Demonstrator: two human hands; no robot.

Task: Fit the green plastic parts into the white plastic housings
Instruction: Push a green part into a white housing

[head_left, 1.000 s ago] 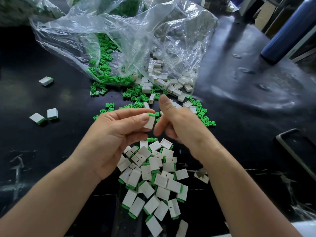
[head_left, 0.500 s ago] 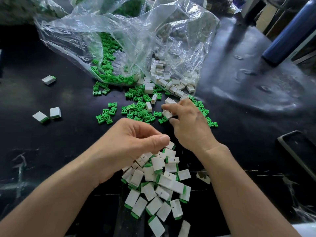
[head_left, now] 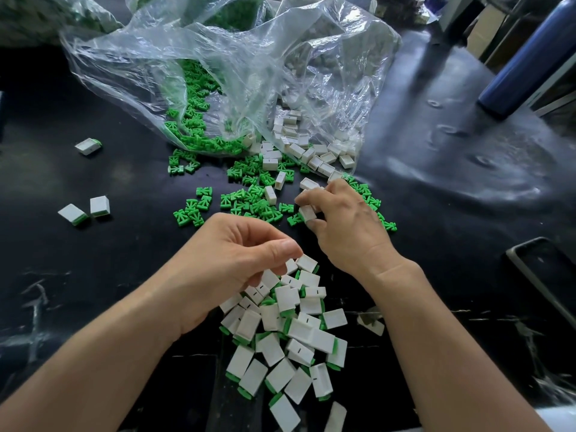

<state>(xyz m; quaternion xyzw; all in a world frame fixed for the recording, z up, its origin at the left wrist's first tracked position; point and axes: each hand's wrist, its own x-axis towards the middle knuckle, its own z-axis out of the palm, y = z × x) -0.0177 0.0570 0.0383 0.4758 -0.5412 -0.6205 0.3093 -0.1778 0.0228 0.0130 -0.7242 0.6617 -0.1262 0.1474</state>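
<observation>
My right hand (head_left: pixel 346 226) reaches into the loose parts and pinches a white housing (head_left: pixel 307 212) between thumb and fingers. Loose green parts (head_left: pixel 249 201) lie scattered around it, with more white housings (head_left: pixel 314 157) spilling from the clear plastic bag (head_left: pixel 237 67). My left hand (head_left: pixel 230 263) hovers over the near pile of assembled white-and-green pieces (head_left: pixel 290 335). Its fingers are loosely curled, and no piece shows between them.
Three assembled pieces lie apart at the left (head_left: pixel 88 145) (head_left: pixel 84 210). A blue bottle (head_left: pixel 526 60) stands at the far right. A dark phone or tray (head_left: pixel 548 275) sits at the right edge. The tabletop (head_left: pixel 452 169) is black.
My left hand dropped from chest height, where it held an assembled piece, down onto the near pile. My right hand moved forward into the loose parts and took hold of a white housing.
</observation>
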